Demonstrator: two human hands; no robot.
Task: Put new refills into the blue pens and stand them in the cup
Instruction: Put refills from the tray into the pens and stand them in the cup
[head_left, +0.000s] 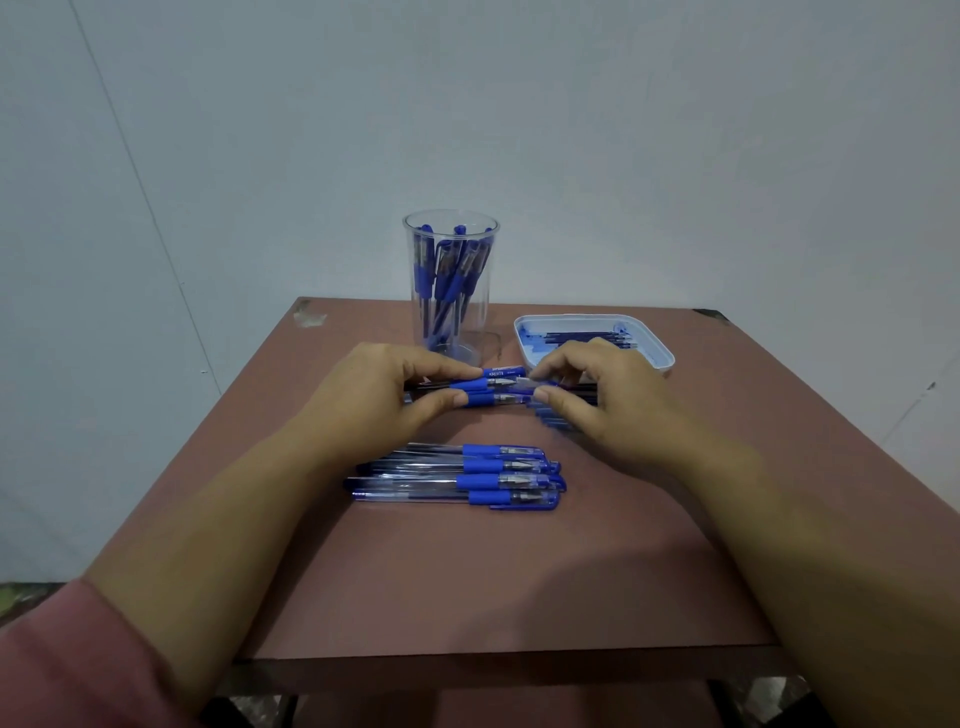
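Observation:
A clear tall cup (451, 291) stands at the back of the brown table (467, 571) with several blue pens upright inside. In front of it lies a far row of blue pens (493, 387). My left hand (384, 395) pinches the barrel end of this row between thumb and fingers. My right hand (597, 400) pinches the clear cap end from the right. A near row of several capped blue pens (467, 478) lies closer to me. A white tray (592, 338) at the back right holds dark refills.
The table's front edge (493, 654) lies close to me, with both forearms above it. A pale wall rises behind the cup. The tray partly hides behind my right hand.

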